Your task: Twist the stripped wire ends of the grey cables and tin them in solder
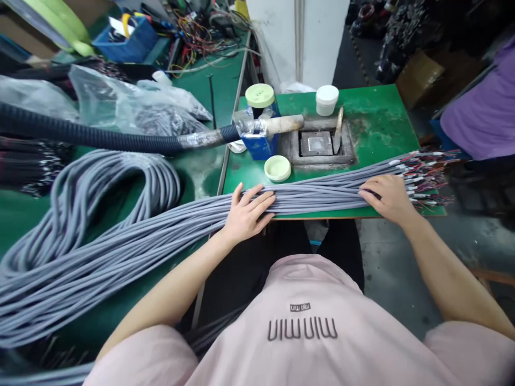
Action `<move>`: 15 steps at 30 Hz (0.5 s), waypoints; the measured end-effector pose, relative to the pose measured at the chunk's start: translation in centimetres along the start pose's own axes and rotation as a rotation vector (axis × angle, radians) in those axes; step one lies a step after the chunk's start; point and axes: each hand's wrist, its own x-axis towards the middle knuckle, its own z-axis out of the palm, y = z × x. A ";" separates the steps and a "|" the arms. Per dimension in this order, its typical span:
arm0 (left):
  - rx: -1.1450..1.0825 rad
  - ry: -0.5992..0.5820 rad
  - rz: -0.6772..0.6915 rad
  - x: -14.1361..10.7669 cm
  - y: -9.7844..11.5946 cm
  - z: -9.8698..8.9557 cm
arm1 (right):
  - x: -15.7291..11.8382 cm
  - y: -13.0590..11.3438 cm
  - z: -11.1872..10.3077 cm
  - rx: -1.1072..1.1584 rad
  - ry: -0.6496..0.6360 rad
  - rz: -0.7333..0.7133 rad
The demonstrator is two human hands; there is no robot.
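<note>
1. Cables (317, 194) are lying along the worktop's (378, 123) near edge, wire ends (428, 177) overhanging its right edge.
2. Left hand (248, 213) is resting flat on them, fingers spread; right hand (387, 197) is curling half-closed over them (grip unclear).
3. Sideways pushing could be sending cables off the near edge.

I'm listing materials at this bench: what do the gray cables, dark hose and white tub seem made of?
Gray cables: probably plastic or rubber outside, fairly matte, given their smooth, bending surface. Dark hose: likely plastic, slightly glossy, judging by its even ribs. White tub: probably plastic, smooth, from its molded look.
</note>
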 end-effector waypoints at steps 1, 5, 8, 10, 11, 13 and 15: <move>0.003 0.014 0.007 -0.1 0.0 0.0 | 0.7 -0.3 -0.1 0.003 -0.054 -0.063; 0.019 0.044 0.020 -1.0 -0.6 -0.4 | 2.1 -1.1 -0.3 -0.048 -0.137 -0.234; 0.071 0.015 -0.011 -2.3 -1.5 -1.6 | 3.0 -0.8 -1.2 -0.098 -0.125 -0.284; 0.120 -0.024 -0.056 -3.5 -2.2 -2.8 | 3.9 -0.1 -2.2 -0.153 -0.052 -0.277; 0.145 -0.047 -0.087 -4.1 -2.4 -3.4 | 4.3 0.4 -2.5 -0.190 0.011 -0.253; 0.191 -0.101 -0.169 -5.6 -2.7 -4.6 | 5.1 1.7 -2.3 -0.257 0.127 -0.195; 0.242 -0.156 -0.280 -7.2 -2.9 -5.7 | 5.6 3.1 -0.6 -0.263 0.135 -0.164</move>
